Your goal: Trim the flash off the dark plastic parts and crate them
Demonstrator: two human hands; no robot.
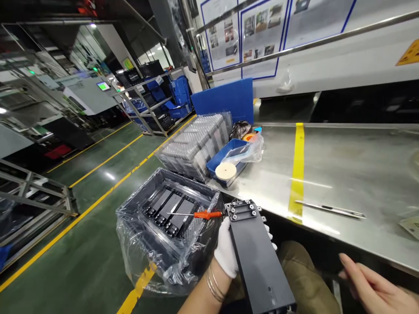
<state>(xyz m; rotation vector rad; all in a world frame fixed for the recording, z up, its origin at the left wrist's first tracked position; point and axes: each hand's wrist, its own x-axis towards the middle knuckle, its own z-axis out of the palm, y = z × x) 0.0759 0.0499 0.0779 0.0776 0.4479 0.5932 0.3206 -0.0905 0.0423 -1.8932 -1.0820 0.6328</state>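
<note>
My left hand (226,253), in a white glove with bare wrist and bangles, is wrapped around a long dark grey metal housing (258,257). Its far end carries a black bracket with several silver round fittings, and gloved fingertips show along its right side. A screwdriver (207,215) with an orange handle lies level beside the glove, over the bin's rim; whether the hand also grips it, I cannot tell. My right hand (376,285), bare and slightly blurred, hovers at the lower right near the bench edge, fingers loosely stretched, with nothing visible in it.
A plastic-lined dark bin (131,209) holds several similar housings. Behind it stand clear-wrapped stacked trays (193,139) and a blue tray (212,163) with a cream disc (225,171). On the metal bench (343,170) lie yellow tape (298,170) and a pen-like tool (330,209).
</note>
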